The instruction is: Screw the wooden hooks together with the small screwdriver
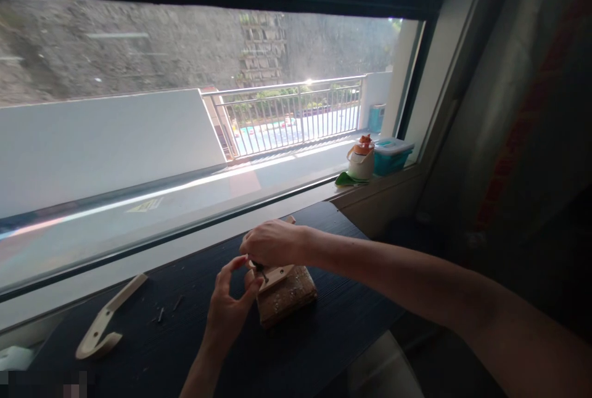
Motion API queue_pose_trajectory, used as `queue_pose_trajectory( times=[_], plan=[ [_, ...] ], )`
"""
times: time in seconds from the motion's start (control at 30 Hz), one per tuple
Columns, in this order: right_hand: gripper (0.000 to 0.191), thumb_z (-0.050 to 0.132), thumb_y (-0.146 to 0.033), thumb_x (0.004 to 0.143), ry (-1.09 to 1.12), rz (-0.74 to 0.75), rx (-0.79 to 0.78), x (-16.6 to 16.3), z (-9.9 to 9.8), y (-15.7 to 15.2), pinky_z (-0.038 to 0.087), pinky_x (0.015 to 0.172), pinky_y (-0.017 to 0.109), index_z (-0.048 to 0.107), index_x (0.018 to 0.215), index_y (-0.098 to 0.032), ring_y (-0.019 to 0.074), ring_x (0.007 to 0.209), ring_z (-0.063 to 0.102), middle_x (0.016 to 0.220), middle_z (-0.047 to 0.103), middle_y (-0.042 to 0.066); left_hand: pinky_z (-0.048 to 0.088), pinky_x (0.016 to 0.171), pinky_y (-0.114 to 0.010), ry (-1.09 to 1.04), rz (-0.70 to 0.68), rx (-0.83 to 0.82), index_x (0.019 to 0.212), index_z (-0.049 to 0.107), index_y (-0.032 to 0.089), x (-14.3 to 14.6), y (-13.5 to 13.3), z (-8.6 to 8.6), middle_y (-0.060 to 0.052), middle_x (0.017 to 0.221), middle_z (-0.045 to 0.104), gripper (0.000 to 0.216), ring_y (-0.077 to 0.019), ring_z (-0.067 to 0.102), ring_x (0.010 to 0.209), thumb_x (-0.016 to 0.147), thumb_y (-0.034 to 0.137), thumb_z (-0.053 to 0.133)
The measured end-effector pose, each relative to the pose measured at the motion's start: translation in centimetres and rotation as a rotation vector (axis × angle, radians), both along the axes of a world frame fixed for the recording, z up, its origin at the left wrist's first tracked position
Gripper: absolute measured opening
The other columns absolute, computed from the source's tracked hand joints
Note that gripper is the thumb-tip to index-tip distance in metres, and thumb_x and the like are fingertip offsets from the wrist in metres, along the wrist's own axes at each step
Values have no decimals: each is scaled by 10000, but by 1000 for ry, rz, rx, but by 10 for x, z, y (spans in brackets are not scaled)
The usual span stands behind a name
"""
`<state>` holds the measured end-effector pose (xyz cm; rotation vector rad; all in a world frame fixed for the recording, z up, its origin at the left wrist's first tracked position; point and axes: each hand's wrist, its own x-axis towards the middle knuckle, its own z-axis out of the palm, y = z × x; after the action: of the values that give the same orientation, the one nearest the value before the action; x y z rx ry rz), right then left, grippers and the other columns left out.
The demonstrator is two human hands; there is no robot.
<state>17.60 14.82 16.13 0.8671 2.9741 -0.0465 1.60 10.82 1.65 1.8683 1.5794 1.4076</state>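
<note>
A pale, curved wooden piece (277,274) with a hole in it lies on a rough wooden block (289,299). My left hand (231,305) curls its thumb and fingers round the near left end of that curved piece. Above it, my right hand (271,244) is closed with the knuckles up, its fingertips mostly hidden. A small dark, screw-like item (264,274) shows beneath the right hand, close to the left fingertips. What the right hand grips cannot be made out. A second, hook-shaped wooden piece (99,327) with holes lies to the left.
Several small dark screw-like pieces (160,315) lie on the dark tabletop (342,262). Along its far side runs a window sill (194,244). A teal box with a pale lid (393,156), a cream container (361,160) and a green cloth-like item (350,179) stand at the right.
</note>
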Motion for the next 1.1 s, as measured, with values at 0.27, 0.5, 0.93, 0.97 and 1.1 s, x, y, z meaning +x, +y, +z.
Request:
queue_pose_trajectory(
  times=[0.27,0.5,0.93,0.97,1.1],
  plan=[
    [283,423,-288,866,60,-144,17,7,-10,7,393,608,287,645,967,-144,237,823,632,925,684,132,483,900,-424,-46,-22,-39,1199,449,229,5,-12,-42,-79,1067,624,548,-247,610,1020,726,429,639],
    [277,420,-292,864,60,-77,-30,7,-11,1,358,581,270,645,1015,-236,217,822,629,906,688,65,453,918,-418,-35,81,98,1013,514,217,-1,-18,-43,-57,1004,596,356,-228,588,976,727,384,645],
    [323,366,-321,895,63,-181,-29,10,-18,3,415,621,311,604,1004,-132,268,822,647,880,682,147,478,893,-408,-49,113,92,1052,519,214,6,-19,-44,-69,1041,609,398,-234,612,979,727,409,642],
    [303,389,-315,884,55,-174,-36,10,-17,3,417,620,310,602,1016,-146,268,832,646,901,682,139,466,911,-414,-40,106,83,1079,518,214,7,-19,-44,-72,1056,607,424,-240,607,997,722,404,647],
    [258,458,-277,850,12,-69,-63,10,-11,1,415,622,285,595,1047,-181,243,848,644,938,681,99,453,930,-410,-24,85,44,1213,461,238,10,-20,-43,-62,1052,625,488,-227,614,1000,765,364,607]
  ],
)
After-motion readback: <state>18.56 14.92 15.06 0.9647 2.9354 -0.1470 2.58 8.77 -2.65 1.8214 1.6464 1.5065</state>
